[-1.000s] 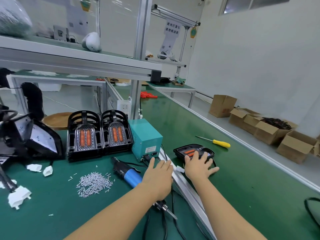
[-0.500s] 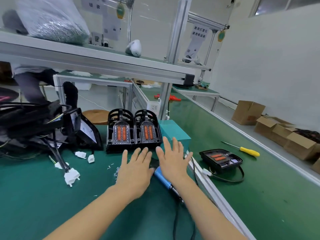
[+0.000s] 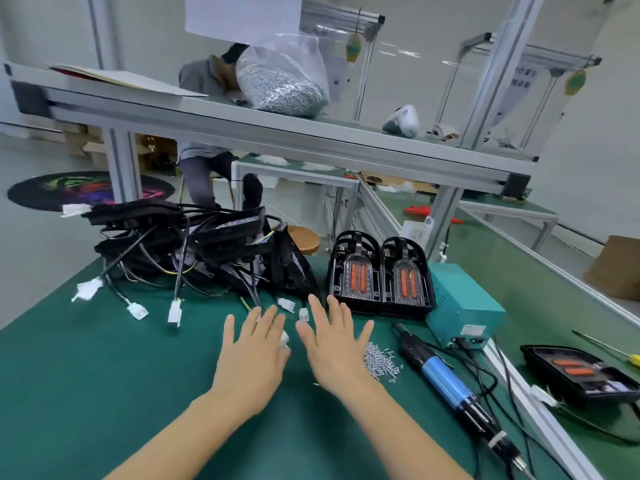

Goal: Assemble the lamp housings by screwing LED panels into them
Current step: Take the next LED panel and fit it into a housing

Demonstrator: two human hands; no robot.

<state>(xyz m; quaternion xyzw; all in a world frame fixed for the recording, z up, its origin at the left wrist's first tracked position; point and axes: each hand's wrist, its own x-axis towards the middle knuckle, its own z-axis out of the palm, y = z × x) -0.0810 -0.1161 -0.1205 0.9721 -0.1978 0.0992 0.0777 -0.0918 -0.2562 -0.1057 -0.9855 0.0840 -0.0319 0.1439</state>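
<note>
left hand (image 3: pixel 251 358) and right hand (image 3: pixel 337 344) spread flat, fingers straight, holding nothing

No legible text; hanging sign (image 3: pixel 522 79) characters too blurred.

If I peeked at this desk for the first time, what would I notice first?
Probably the two hands, left hand and right hand, spread open over the middle of the green table, holding nothing. Behind the left one sits a big tangled pile of black lamp parts with wires. To the right stand two black housings with orange strips, beside a teal box.
</note>
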